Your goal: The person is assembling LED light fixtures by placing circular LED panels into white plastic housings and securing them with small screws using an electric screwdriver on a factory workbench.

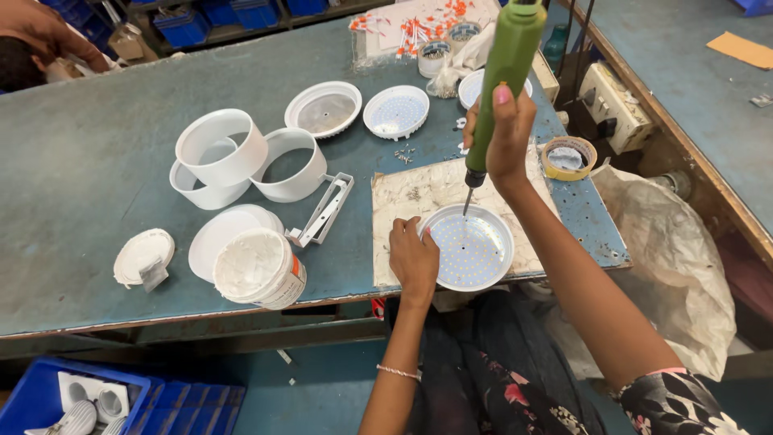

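1. The right hand [506,133] is clenched around a green electric screwdriver [501,76], held nearly upright with its long axis tilting slightly away from the person.
2. The screwdriver's thin bit points down at the far left rim of a round white light plate [471,248] dotted with small diodes.
3. The plate lies flat on a worn board [419,201] at the near edge of the blue worktop [80,161], directly below the right hand.
4. The left hand [412,258] rests on the plate's left edge, fingers curled against the rim, steadying it.
5. The left hand is nearer the plate; the right hangs above it.
6. White rings [241,161] and a tub [259,268] sit well apart to the left.
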